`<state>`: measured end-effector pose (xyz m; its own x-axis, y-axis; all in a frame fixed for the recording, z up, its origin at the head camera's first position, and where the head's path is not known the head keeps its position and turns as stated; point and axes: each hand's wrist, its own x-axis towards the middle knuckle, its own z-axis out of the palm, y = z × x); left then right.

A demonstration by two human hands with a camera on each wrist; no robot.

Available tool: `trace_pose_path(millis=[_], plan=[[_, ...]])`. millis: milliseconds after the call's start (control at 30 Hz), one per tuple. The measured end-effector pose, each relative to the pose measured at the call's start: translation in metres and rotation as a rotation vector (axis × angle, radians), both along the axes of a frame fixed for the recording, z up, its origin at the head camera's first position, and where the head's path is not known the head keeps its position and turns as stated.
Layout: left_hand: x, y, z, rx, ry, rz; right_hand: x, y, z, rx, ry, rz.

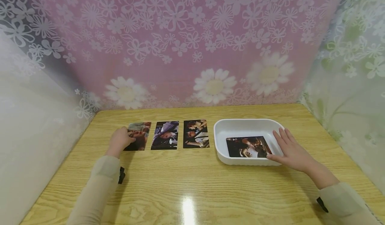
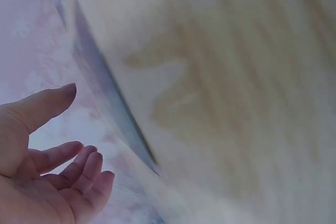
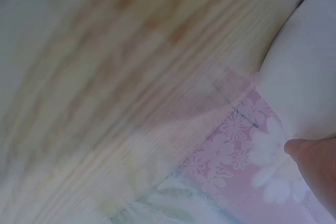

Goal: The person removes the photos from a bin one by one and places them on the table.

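Three photo prints lie in a row on the wood-grain table. My left hand (image 1: pixel 119 139) is at the left edge of the leftmost print (image 1: pixel 140 135), partly covering it; in the left wrist view its thumb and fingers stand apart with nothing between them. To the right are the middle print (image 1: pixel 164 135) and the third print (image 1: pixel 195 134). Another photo print (image 1: pixel 248 147) lies inside a white plastic tray (image 1: pixel 221 129). My right hand (image 1: pixel 293 153) rests at the tray's right side, fingers spread over the rim and thumb by the print's lower right corner.
The wooden table (image 1: pixel 162 191) ends at the back before a pink floral cloth (image 1: pixel 168 61). Pale patterned sheets hang on the left and right sides. Dark straps show at both sleeves.
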<state>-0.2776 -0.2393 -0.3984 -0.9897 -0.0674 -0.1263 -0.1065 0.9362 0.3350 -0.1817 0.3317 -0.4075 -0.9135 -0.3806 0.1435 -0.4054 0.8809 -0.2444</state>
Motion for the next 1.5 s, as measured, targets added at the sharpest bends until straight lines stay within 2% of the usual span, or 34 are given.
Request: trace_pose_path(millis=[133,367,667,800,967,1100,1267,1500], plan=[[-0.003,0.02,0.007,0.025,0.045,-0.018,0.0,0.001,0.0,0.002,-0.004,-0.009],[-0.004,0.071,0.018,0.093,0.157,-0.11,0.0,0.003,0.0,-0.003,0.001,-0.012],[-0.002,0.142,0.027,0.198,0.209,-0.239,0.001,0.002,-0.001,-0.008,0.008,-0.011],[0.0,0.173,0.03,0.254,0.223,-0.328,0.001,0.002,-0.001,-0.012,-0.006,-0.018],[0.004,0.21,0.03,0.321,0.261,-0.448,0.001,0.002,0.0,-0.012,-0.015,-0.025],[0.009,0.238,0.03,0.359,0.266,-0.516,0.002,0.001,0.002,-0.012,-0.029,-0.031],[0.013,0.268,0.024,0.382,0.262,-0.576,0.002,-0.001,0.002,-0.021,-0.034,-0.026],[0.013,0.3,0.01,0.413,0.254,-0.664,0.0,-0.002,0.001,-0.015,-0.009,-0.017]])
